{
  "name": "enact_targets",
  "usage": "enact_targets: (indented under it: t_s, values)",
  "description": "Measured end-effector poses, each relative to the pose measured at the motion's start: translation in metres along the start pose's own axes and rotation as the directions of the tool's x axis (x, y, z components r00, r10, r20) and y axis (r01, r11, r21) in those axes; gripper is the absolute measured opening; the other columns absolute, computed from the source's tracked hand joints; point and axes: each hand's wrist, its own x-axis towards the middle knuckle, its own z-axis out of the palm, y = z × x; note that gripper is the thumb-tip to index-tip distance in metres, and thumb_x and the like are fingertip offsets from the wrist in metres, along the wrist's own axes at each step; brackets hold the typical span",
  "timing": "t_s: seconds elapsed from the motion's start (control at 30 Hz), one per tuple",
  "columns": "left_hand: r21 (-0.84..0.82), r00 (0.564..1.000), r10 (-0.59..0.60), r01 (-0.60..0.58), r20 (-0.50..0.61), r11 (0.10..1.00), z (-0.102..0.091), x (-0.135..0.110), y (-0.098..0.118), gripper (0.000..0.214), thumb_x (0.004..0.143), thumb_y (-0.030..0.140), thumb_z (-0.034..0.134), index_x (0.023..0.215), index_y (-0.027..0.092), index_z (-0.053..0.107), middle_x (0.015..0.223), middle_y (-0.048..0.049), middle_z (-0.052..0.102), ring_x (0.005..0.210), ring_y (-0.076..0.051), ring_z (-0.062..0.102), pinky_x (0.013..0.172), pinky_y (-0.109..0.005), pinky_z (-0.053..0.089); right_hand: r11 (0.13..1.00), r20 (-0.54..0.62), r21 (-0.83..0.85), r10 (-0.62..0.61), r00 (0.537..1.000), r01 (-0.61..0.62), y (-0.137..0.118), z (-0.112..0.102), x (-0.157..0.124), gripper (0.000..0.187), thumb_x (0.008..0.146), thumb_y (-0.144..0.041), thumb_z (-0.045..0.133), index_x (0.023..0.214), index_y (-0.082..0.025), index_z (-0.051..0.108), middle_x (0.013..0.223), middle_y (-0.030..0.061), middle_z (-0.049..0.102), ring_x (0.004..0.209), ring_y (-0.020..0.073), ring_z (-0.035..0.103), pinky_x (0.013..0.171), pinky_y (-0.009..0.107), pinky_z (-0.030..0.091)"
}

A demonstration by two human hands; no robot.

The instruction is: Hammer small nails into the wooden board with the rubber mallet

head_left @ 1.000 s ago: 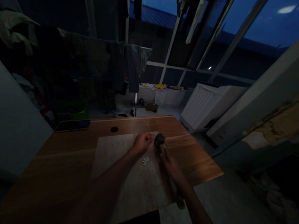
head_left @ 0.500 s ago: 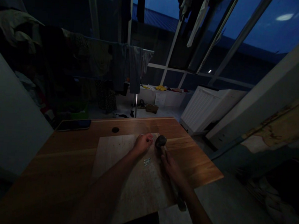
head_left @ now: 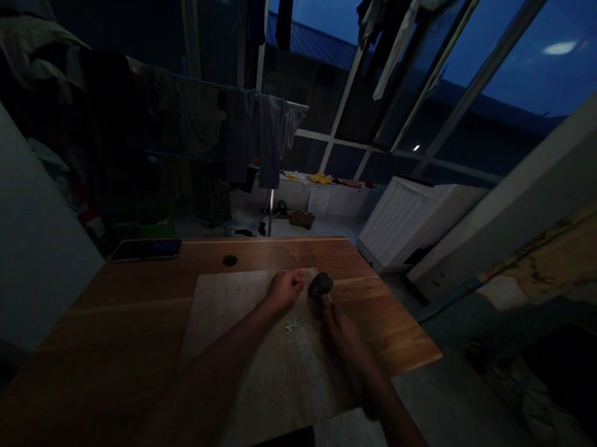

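My left hand [head_left: 286, 288] rests near the far right part of a pale wooden board [head_left: 218, 313], its fingers pinched together. Whatever is in the pinch is too small and dark to name. Just right of it, a hammer [head_left: 321, 286] with a dark, rounded head is held over the board's right edge. My right hand [head_left: 341, 332] is wrapped round its handle, close below the head. Nearer to me than my left hand, a small pile of shiny nails [head_left: 292, 325] lies on the board.
The board lies on a wooden table [head_left: 138, 308] with a round hole [head_left: 230, 260] near its far edge. A phone [head_left: 147, 249] sits at the far left corner. Beyond stand a drying rack with clothes [head_left: 270, 142] and a white ribbed cabinet-like unit [head_left: 399, 219].
The hammer head and my right hand have shifted very slightly. My left hand stays pinched at nearly the same place, and the nails have not moved on the board.
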Motion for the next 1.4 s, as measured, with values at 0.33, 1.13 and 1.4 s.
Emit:
enact_targets:
  t_s: [0.33,1.13,1.4]
  values:
    - [-0.001,1.0,-0.01,0.01,-0.004,1.0,0.0,-0.001,0.002,0.019,0.08,0.013,0.068,0.096,0.02,0.076,0.091,-0.0017,0.08,0.085,-0.017,0.073,0.084,-0.027,0.055,0.989,-0.032,-0.145,0.006,0.999,-0.011,-0.022,-0.018,0.013,0.049,0.108,-0.042,0.03,0.128,-0.013,0.064,0.108,0.0188,0.079,0.103,0.0302,0.075,0.081,0.032,0.048]
    - [0.002,1.0,-0.025,0.025,0.002,1.0,-0.002,-0.003,0.006,0.042,0.082,0.014,0.068,0.124,0.021,0.068,0.087,0.0003,0.08,0.086,-0.018,0.075,0.083,-0.027,0.054,0.986,-0.097,-0.165,-0.022,0.995,0.006,-0.064,-0.023,0.014,0.042,0.11,-0.037,0.031,0.134,-0.017,0.06,0.106,0.0164,0.079,0.096,0.0266,0.077,0.072,0.027,0.045]
    - [0.0,1.0,-0.023,0.023,0.002,1.0,-0.002,-0.003,0.006,0.037,0.081,0.013,0.068,0.117,0.021,0.07,0.085,0.0009,0.08,0.082,-0.017,0.074,0.08,-0.026,0.053,0.983,-0.083,-0.181,-0.044,0.996,0.029,-0.066,-0.021,0.011,0.046,0.11,-0.038,0.029,0.139,-0.015,0.058,0.11,0.0178,0.079,0.1,0.0275,0.077,0.077,0.029,0.048]
